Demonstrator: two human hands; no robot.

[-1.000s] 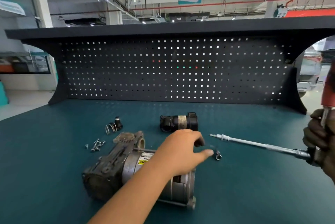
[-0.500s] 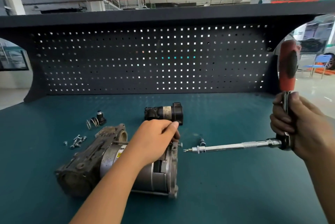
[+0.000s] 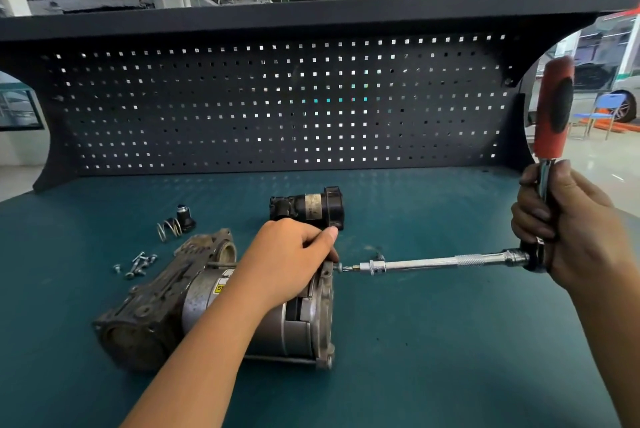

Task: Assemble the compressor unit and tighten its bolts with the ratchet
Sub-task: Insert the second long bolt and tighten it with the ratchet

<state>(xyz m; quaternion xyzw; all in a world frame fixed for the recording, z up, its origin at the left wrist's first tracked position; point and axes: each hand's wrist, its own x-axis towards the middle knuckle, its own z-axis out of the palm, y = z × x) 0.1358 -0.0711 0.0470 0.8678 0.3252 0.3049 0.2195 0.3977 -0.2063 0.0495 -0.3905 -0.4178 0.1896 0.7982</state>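
1. A second earlier the left hand [image 3: 294,254] had been stretched out over the counter [image 3: 433,341] to the right of the compressor [image 3: 166,309]. Now it had come back and settled on the compressor's end plate, fingers curled over the plate's top corner. Whether they also pinched the bolt [image 3: 338,267] there, I couldn't tell.
2. The right hand [image 3: 571,223] was clenched round the steel shank of the ratchet [image 3: 552,115], its red handle standing upright. It had swung the long extension bar [image 3: 443,262] in from the right, so the tip now met the bolt head at that corner.
3. To my eye that meant the lining-up was done and the tightening was about to start, with the left hand steadying the body against the turn.
4. The compressor lay on its side toward the counter's near left, end plate facing right.
5. Other parts were spread on the counter:
   - Loose screws [image 3: 136,264] lay just beyond the compressor on the left.
   - A spring [image 3: 168,228] and a small black cap [image 3: 185,216] sat behind the screws.
   - A black motor part [image 3: 308,207] sat further back, mid-counter.
   - A small socket [image 3: 380,257] stood just behind the bar.
6. The counter top was teal, backed by a dark pegboard [image 3: 277,105]. Past its right end I could see a blue chair [image 3: 604,112] on the workshop floor.
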